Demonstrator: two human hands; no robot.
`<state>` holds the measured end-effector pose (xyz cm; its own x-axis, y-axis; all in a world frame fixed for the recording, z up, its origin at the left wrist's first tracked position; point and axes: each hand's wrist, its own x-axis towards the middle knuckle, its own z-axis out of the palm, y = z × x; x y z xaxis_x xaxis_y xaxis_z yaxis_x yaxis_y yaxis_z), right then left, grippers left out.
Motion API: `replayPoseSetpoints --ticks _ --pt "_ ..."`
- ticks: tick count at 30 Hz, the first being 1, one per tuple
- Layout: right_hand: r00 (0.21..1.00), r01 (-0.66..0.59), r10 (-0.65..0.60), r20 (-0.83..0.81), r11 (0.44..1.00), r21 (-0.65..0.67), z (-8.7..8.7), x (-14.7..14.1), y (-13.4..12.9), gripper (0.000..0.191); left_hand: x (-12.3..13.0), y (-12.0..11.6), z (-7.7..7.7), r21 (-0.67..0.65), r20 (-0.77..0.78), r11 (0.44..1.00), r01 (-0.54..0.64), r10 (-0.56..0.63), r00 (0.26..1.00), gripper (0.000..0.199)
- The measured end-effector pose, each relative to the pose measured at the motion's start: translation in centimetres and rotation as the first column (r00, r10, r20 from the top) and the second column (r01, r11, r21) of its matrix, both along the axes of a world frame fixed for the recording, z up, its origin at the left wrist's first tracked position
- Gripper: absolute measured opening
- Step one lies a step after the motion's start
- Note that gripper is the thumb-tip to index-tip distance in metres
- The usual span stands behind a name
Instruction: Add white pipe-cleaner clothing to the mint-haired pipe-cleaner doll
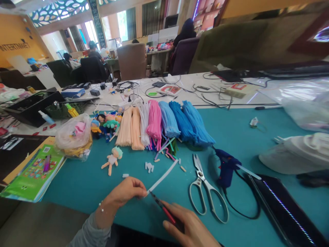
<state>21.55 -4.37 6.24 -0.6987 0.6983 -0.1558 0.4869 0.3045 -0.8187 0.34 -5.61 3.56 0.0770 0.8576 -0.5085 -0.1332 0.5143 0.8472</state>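
Two hands at work: left hand [128, 192] pinching one white pipe cleaner [164, 176], right hand [190, 228] gripping one red-handled cutter [164, 210]. Just right of the right hand, one pair of scissors [205, 192] and one blue glue gun [226, 166]. Beyond the left hand, a few short white cut pieces [149, 167], exact number too small to tell, and one small doll [112, 159] lying alone. Farther out, seven bundles of pipe cleaners [159, 123]: two peach, one white, one pink, three blue. Far left of the left hand, one clear bag [73, 135] and one green booklet [36, 175].
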Motion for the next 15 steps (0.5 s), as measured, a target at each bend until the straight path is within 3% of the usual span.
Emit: replayPoseSetpoints --ticks 9,15 --pt "0.999 -0.036 0.036 0.003 0.999 -0.037 -0.19 0.13 0.25 0.045 -0.07 0.15 0.25 -0.031 -0.031 1.000 0.001 -0.001 1.000 0.008" --pt "0.999 -0.026 0.025 0.040 0.999 0.028 -0.89 0.22 0.27 0.038 -0.06 0.15 0.31 -0.043 -0.027 0.999 0.022 -0.023 0.999 0.011"
